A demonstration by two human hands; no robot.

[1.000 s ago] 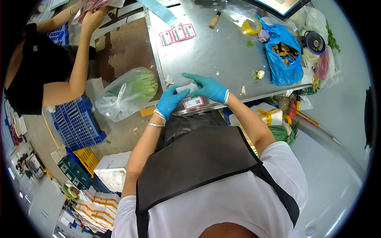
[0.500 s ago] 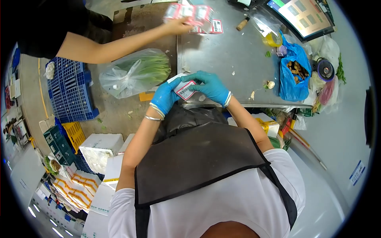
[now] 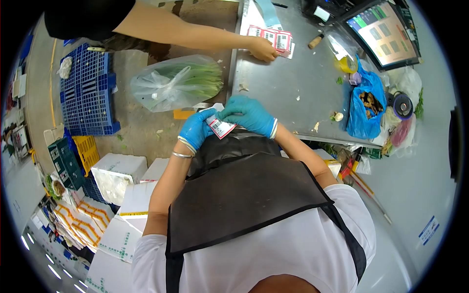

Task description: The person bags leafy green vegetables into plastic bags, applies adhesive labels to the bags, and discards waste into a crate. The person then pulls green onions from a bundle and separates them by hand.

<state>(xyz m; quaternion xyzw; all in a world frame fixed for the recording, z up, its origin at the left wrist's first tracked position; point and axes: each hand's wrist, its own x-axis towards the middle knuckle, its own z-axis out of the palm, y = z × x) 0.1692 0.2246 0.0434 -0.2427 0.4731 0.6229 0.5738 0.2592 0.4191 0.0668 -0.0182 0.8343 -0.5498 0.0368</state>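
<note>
Both my hands wear blue-green gloves and meet at the near left edge of the metal table [image 3: 278,93]. My left hand [image 3: 196,129] pinches a white label with a red border [image 3: 221,128]. Fingers of my right hand [image 3: 248,115] are bent together over the label's upper edge; whether they grip it is partly hidden. Farther off, a co-worker's hand [image 3: 264,48] rests on red-bordered labels [image 3: 283,41] on the table. Left of my hands lies a clear bag of long green vegetables [image 3: 178,83].
A blue bag of brown roots [image 3: 365,105], a small fan [image 3: 403,105] and a monitor [image 3: 383,34] are at the right. Blue plastic pallet [image 3: 85,90] and white foam boxes [image 3: 118,166] are at the left. The co-worker's arm [image 3: 195,35] reaches across the top.
The co-worker's hand has come over from the left and brought labels down onto the table. The label between my hands has turned and now hangs lower, its printed face showing.
</note>
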